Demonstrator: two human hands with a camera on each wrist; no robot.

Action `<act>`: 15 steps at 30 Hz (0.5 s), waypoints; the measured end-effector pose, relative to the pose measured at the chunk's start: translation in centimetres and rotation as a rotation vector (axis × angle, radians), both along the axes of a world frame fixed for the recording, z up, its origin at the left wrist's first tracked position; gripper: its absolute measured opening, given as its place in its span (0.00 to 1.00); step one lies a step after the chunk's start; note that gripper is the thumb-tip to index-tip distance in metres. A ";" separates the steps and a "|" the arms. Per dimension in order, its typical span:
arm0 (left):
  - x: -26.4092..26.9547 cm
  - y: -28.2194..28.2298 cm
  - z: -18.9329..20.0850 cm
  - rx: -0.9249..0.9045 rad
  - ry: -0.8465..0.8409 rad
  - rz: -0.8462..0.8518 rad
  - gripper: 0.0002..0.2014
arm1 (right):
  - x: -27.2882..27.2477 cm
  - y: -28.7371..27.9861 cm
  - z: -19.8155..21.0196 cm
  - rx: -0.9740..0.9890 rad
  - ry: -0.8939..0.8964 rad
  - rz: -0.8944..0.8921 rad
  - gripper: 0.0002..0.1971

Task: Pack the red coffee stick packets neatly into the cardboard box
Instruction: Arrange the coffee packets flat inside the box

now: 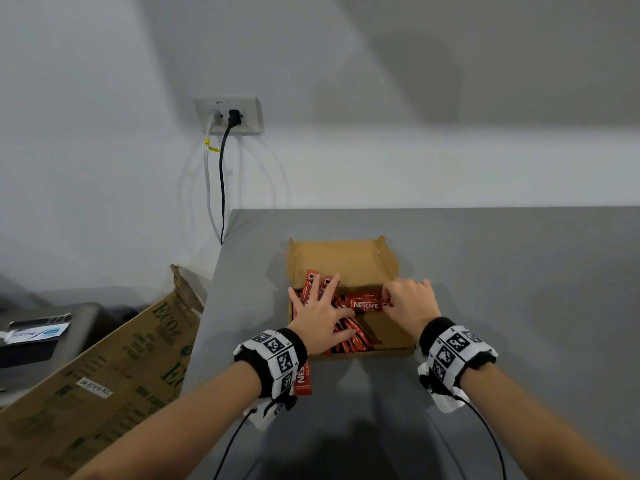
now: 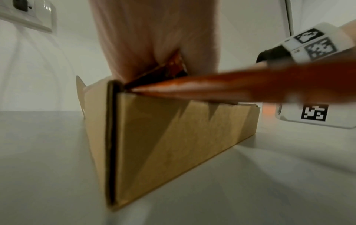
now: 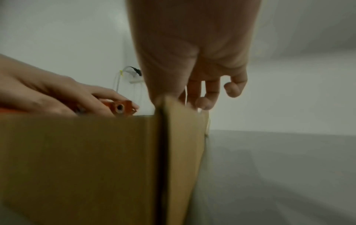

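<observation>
Head view, cardboard box (image 1: 346, 258): open on my counter (image 1: 485, 271).
Left hand (image 1: 320, 315): fingers flat, pressing packets (image 1: 349, 336) inside box.
Right hand (image 1: 410, 299): fingers pinching one packet (image 1: 365, 304).

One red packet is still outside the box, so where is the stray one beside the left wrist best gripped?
Probably the stray packet by its near end, pinched across its flat faces from the person's side. It lies flat on the grey table, lengthwise toward the cardboard box, its left part hidden by the wristband.

Box (image 1: 343, 254) on table (image 1: 502, 271), packets (image 1: 349, 336) inside at its left; 1 packet (image 1: 304, 377) on table before box; carton (image 1: 97, 375) left of table.
</observation>
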State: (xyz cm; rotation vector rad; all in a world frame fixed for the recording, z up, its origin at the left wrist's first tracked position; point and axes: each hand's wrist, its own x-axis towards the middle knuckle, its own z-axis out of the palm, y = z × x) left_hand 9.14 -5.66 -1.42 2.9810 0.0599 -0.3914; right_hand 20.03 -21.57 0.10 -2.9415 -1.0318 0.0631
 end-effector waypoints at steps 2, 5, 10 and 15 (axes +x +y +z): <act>0.1 0.2 0.0 -0.006 0.010 -0.005 0.24 | -1.7 0.0 1.2 0.074 -0.003 0.132 0.06; 0.1 0.3 0.3 -0.017 0.037 -0.002 0.24 | -5.7 0.1 2.6 0.139 0.311 0.393 0.11; 0.3 0.3 0.4 -0.057 0.044 0.005 0.24 | -9.7 1.5 1.4 0.118 0.424 0.713 0.12; 0.3 0.2 0.4 -0.080 0.036 0.025 0.22 | -10.8 2.9 0.0 0.056 0.167 0.889 0.21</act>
